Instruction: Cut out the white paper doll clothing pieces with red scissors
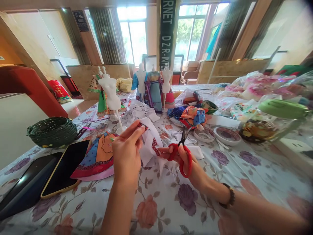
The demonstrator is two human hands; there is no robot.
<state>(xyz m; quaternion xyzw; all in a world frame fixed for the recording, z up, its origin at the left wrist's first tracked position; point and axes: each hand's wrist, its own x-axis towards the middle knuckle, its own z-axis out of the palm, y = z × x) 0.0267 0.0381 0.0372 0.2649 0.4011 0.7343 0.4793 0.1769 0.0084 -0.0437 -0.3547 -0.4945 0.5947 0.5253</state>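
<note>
1. Phone (65, 169) and printed cloth (97, 158) lie left of the left hand (127, 153); a sweep of that forearm could push them.
2. Left hand has fingers pinched together on the paper (151, 140), held above the table (161, 202); a thin hold may let it twist.
3. Right hand (188, 163), closed through the scissors (182, 153), sits just right of the paper; blades seem nearly together, and could nick the left fingertips (140, 129).
</note>
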